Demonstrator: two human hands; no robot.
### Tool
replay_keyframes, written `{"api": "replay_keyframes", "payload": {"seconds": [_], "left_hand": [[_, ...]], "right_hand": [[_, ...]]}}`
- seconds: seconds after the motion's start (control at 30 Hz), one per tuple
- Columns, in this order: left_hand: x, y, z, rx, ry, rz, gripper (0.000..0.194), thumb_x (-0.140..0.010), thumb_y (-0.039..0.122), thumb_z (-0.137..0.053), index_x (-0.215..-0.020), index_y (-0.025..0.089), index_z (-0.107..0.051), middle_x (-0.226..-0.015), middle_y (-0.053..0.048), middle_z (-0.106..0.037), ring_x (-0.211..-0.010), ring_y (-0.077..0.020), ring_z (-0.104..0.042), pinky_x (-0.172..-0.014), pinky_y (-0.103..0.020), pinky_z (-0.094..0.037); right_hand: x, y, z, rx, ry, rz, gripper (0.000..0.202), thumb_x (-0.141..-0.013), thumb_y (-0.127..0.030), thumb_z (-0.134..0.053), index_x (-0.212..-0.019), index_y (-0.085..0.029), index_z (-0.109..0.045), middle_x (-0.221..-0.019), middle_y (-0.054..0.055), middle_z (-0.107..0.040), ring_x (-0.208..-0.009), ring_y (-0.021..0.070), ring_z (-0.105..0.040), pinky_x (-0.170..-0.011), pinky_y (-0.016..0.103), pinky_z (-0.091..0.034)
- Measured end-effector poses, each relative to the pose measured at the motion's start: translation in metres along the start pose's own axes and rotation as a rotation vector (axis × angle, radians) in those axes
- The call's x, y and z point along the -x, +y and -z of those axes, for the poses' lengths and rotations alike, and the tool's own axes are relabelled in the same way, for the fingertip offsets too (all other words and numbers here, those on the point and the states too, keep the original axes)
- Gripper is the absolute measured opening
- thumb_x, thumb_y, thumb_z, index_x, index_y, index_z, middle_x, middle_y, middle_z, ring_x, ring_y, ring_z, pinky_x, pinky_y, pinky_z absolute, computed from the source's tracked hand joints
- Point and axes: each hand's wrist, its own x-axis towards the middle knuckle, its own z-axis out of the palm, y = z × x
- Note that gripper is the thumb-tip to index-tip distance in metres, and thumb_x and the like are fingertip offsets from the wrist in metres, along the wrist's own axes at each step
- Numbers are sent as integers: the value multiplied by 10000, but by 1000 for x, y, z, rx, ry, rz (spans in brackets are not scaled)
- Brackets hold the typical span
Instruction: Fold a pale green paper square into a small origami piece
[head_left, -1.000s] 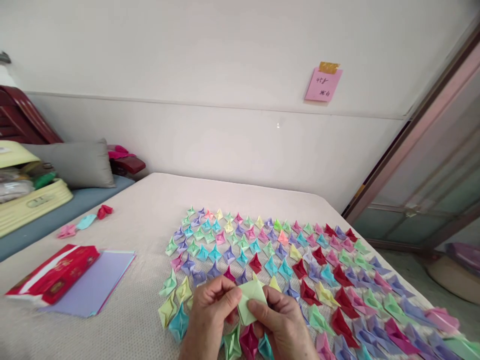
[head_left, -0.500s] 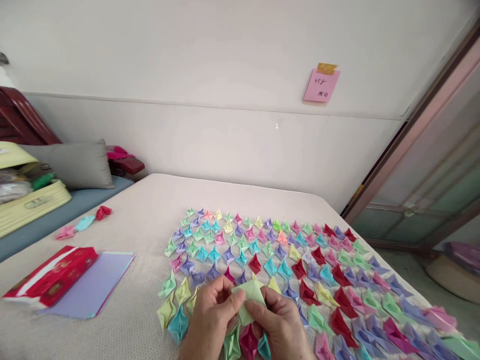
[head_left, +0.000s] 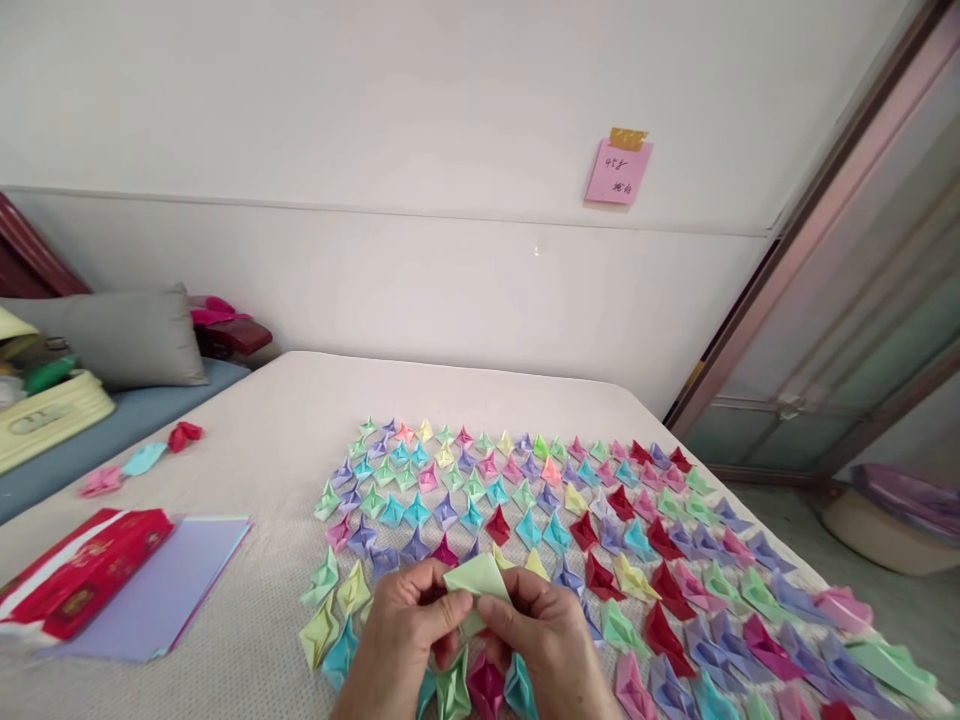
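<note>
A small folded piece of pale green paper [head_left: 478,578] is held between my two hands, low in the middle of the head view. My left hand [head_left: 409,625] pinches its left side with thumb and fingers. On the right side, my right hand [head_left: 544,630] grips it the same way, thumb on top. Both thumbs nearly meet at the paper's middle. Beneath and around the hands stand rows of folded paper boats [head_left: 496,525] in many colours, on a light textured cover [head_left: 247,600]. My hands hide some of the boats.
Left lie a red tissue pack [head_left: 90,570], a stack of purple paper sheets [head_left: 180,590] and small crumpled-looking pieces [head_left: 144,458]. Beyond are a grey pillow [head_left: 135,335] and a yellow container [head_left: 56,420]. A pink note [head_left: 619,172] is taped to the wall; a bin [head_left: 896,520] stands right.
The view has turned slightly right, so everything shifts left. Both thumbs have come closer together on the green paper, which now shows a top flap with a more pointed edge.
</note>
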Motion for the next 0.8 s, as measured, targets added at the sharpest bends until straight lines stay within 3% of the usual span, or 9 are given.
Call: {"api": "replay_keyframes", "payload": {"seconds": [0.2, 0.4, 0.53, 0.7, 0.8], "left_hand": [[0, 0, 0, -24, -5, 47, 136, -707, 267, -739, -756, 142, -723, -540, 3, -653, -467, -101, -529, -474, -203, -378], [0, 3, 0, -32, -21, 45, 165, -692, 301, -782, -717, 150, -719, -580, -9, -699, -522, -125, -608, -504, -199, -437], [-1, 2, -1, 6, -21, 19, 266, -716, 424, -780, -683, 166, -723, -575, 2, -697, -601, -160, -665, -601, -236, -516], [-4, -8, -1, 35, 32, 15, 218, -701, 368, -786, -659, 156, -758, -580, -5, -669, -619, -194, -657, -667, -318, -545], [-5, -11, -2, 17, 131, -13, 194, -649, 318, -800, -570, 152, -736, -761, -38, -711, -651, -185, -648, -636, -292, -527]], "right_hand": [[-4, 7, 9, -124, 20, 4, 272, -597, -367, -877, -646, -139, -736, -478, 28, -709, -425, 93, -571, -466, 190, -416], [-5, 4, 9, -60, 27, 44, 239, -602, -358, -876, -625, -155, -752, -528, 14, -707, -521, 141, -626, -575, 249, -484], [-8, 6, 14, -19, -9, 78, 258, -682, -395, -816, -646, -148, -753, -552, 12, -672, -554, 139, -574, -594, 263, -451], [-9, 10, 11, 28, 35, 145, 215, -698, -329, -778, -614, -142, -713, -597, -6, -597, -579, 129, -508, -575, 255, -389], [-8, 11, 8, 3, 98, 142, 190, -680, -272, -763, -581, -156, -649, -591, -20, -571, -553, 125, -495, -549, 258, -372]]}}
